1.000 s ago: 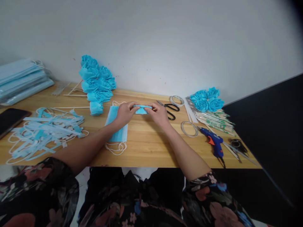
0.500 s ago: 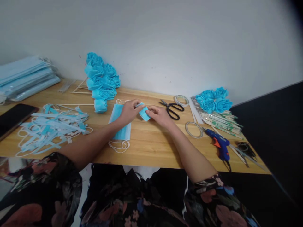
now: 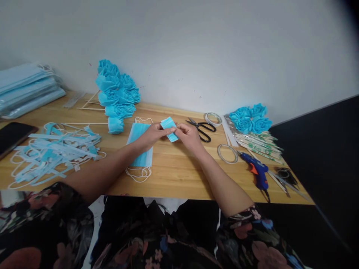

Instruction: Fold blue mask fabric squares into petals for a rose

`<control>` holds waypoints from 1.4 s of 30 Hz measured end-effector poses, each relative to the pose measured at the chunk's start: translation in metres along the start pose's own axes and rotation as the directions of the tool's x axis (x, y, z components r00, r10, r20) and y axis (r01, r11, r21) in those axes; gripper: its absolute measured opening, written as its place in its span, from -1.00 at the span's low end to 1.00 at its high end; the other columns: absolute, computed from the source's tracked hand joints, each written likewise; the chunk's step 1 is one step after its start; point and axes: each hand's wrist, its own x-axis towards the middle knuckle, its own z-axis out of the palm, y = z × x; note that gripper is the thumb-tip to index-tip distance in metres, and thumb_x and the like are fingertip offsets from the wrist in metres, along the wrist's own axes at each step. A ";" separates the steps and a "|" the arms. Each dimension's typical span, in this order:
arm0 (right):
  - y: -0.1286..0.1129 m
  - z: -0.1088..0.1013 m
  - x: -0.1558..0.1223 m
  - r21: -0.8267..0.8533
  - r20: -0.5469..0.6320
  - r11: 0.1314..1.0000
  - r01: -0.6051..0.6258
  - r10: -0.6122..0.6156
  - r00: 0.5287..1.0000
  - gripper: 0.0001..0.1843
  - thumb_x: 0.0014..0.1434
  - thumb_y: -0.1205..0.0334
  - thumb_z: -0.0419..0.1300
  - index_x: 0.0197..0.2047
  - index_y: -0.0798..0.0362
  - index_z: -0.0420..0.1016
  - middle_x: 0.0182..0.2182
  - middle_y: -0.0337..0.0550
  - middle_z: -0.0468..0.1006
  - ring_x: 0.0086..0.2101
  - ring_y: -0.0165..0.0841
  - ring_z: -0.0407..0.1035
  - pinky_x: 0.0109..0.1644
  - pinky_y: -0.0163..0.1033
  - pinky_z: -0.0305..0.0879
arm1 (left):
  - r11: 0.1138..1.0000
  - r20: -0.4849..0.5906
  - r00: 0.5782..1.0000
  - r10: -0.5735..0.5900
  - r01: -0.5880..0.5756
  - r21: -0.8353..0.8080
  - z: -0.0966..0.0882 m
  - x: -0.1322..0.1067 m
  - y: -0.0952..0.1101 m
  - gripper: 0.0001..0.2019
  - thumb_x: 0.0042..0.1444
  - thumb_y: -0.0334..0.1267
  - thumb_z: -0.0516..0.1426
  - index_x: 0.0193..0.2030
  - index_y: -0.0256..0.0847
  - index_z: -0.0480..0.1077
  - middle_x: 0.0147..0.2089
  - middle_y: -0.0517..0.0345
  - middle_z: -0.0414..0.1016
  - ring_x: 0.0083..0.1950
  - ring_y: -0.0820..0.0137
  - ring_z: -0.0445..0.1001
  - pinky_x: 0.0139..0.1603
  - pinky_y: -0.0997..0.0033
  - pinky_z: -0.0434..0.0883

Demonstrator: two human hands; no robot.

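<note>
Both of my hands meet over the middle of the wooden table (image 3: 174, 175). My left hand (image 3: 151, 135) and my right hand (image 3: 188, 135) pinch a small folded piece of blue mask fabric (image 3: 169, 127) between their fingertips, held a little above the tabletop. Under my left wrist a flat blue face mask (image 3: 139, 144) with white ear loops lies on the wood.
Blue fabric flowers on sticks (image 3: 116, 93) lie at the back. A heap of cut mask strips (image 3: 53, 149), a phone (image 3: 12, 136) and stacked masks (image 3: 26, 91) are on the left. To the right: scissors (image 3: 204, 129), tape rolls (image 3: 226, 153), a blue glue gun (image 3: 256, 171), more flowers (image 3: 251, 118).
The stretched blue strip was folded into a small piece, and both hands have lifted it slightly and turned it. The camera view shifted a little.
</note>
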 end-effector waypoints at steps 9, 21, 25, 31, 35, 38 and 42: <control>0.005 0.004 0.000 -0.033 0.130 0.998 -0.053 0.057 0.990 -0.61 0.13 -0.14 0.29 -0.40 0.04 0.47 -0.51 -0.28 0.41 -0.46 -0.42 0.21 -0.32 -0.27 0.11 | 0.976 -0.124 0.992 0.009 -0.036 -0.216 -0.002 0.003 -0.001 -0.66 -0.10 -0.07 0.45 -0.32 -0.29 0.56 -0.38 0.15 0.58 -0.34 0.41 0.50 -0.20 0.35 0.41; 0.001 0.002 -0.001 -0.123 0.161 0.992 0.000 0.020 0.987 -0.46 0.23 -0.29 0.17 -0.41 0.05 0.49 -0.46 -0.21 0.54 -0.43 -0.39 0.29 -0.28 -0.26 0.15 | 0.974 -0.225 0.973 0.056 -0.103 -0.202 -0.002 0.004 0.001 -0.71 -0.03 -0.12 0.43 -0.43 -0.28 0.50 -0.44 0.19 0.54 -0.38 0.45 0.47 -0.23 0.40 0.41; 0.002 0.003 -0.001 -0.023 0.138 1.000 0.000 0.003 0.990 -0.52 0.19 -0.26 0.24 -0.29 0.04 0.55 -0.37 -0.22 0.56 -0.35 -0.37 0.34 -0.20 -0.26 0.22 | 0.979 -0.170 0.984 0.052 -0.084 -0.187 -0.002 0.004 -0.001 -0.68 -0.07 -0.05 0.44 -0.39 -0.25 0.52 -0.41 0.21 0.55 -0.34 0.44 0.48 -0.17 0.38 0.43; 0.004 0.001 0.002 -0.034 -0.095 0.999 -0.006 0.003 0.995 -0.56 0.16 -0.23 0.24 -0.39 0.01 0.46 -0.49 -0.27 0.39 -0.41 -0.38 0.23 -0.30 -0.26 0.18 | 0.990 -0.185 0.973 0.140 -0.144 -0.009 -0.005 0.004 -0.002 -0.71 -0.03 -0.05 0.38 -0.42 -0.22 0.49 -0.45 0.24 0.48 -0.38 0.47 0.38 -0.27 0.43 0.35; 0.006 -0.003 0.004 -0.015 -0.207 1.000 -0.005 0.001 0.978 -0.60 0.19 -0.17 0.20 -0.43 -0.01 0.36 -0.50 -0.29 0.28 -0.42 -0.39 0.16 -0.31 -0.26 0.17 | 0.958 -0.154 0.974 0.166 -0.122 0.260 -0.006 0.004 -0.003 -0.72 -0.02 -0.08 0.34 -0.50 -0.21 0.44 -0.52 0.26 0.38 -0.44 0.48 0.27 -0.38 0.44 0.21; 0.006 -0.005 0.004 -0.009 -0.213 1.000 0.009 -0.011 0.977 -0.65 0.20 -0.12 0.20 -0.40 -0.01 0.42 -0.49 -0.28 0.31 -0.41 -0.38 0.18 -0.29 -0.25 0.19 | 0.922 -0.076 0.983 0.169 -0.131 0.365 -0.005 0.003 -0.005 -0.76 0.00 -0.10 0.30 -0.49 -0.22 0.45 -0.50 0.25 0.40 -0.44 0.48 0.27 -0.38 0.43 0.20; 0.003 -0.006 0.003 -0.029 -0.183 0.998 0.048 -0.052 0.982 -0.71 0.18 -0.04 0.25 -0.38 0.01 0.50 -0.47 -0.27 0.40 -0.41 -0.39 0.21 -0.27 -0.25 0.20 | 0.920 -0.010 0.980 0.201 -0.185 0.346 -0.003 0.002 -0.003 -0.73 0.12 -0.03 0.21 -0.37 -0.22 0.52 -0.39 0.18 0.50 -0.35 0.42 0.39 -0.28 0.41 0.33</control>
